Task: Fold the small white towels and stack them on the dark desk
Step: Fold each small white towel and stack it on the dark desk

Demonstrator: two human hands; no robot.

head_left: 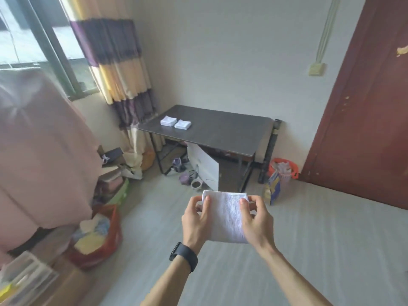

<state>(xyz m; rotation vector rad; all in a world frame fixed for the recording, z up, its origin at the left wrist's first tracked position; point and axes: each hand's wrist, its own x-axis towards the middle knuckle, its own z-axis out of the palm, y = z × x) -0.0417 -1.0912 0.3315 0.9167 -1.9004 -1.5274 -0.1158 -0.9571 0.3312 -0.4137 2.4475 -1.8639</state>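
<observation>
here, white ribbed towel (227, 215) folded into a strip, left hand (196, 219) and right hand (257, 221) pinching its sides

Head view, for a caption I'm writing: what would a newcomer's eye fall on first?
A small white towel is held centre foreground, left hand and right hand pinching its upper corners. Beyond, the dark desk carries two stacks of folded towels near its left end. A red-brown door fills the right edge.

The white towel (225, 217) is ribbed cloth; the dark desk (220, 131) top looks smooth, faintly glossy.
</observation>
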